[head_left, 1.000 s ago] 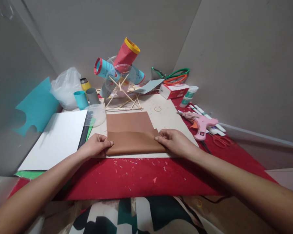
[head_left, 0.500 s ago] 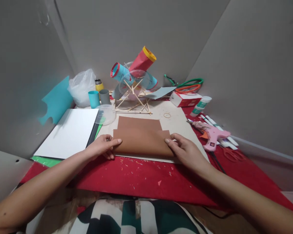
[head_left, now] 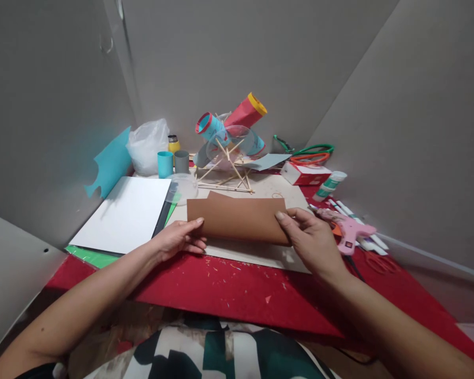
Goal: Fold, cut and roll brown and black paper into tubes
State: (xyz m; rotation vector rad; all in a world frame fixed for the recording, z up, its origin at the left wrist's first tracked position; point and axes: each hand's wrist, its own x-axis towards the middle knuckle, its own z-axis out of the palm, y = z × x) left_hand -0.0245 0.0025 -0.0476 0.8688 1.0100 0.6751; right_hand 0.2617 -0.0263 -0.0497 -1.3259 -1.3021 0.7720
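A brown sheet of paper, bent over along its near side, spans the space between my two hands. My left hand pinches its left end, thumb on top and fingers underneath. At the right end my right hand grips it the same way. The sheet is held slightly above a pale board, and a bit of brown paper shows behind its upper edge. Beyond it stands a model of wooden sticks carrying clear plastic discs and rolled paper tubes, one red and one blue.
On the left lie white sheets over green ones, near a blue cup, a grey cup and a plastic bag. Rightward are a pink glue gun, markers, red scissors, small tubs and a box.
Both hands have raised the brown paper off the board and shifted it a little rightward. The whole view has also moved slightly.
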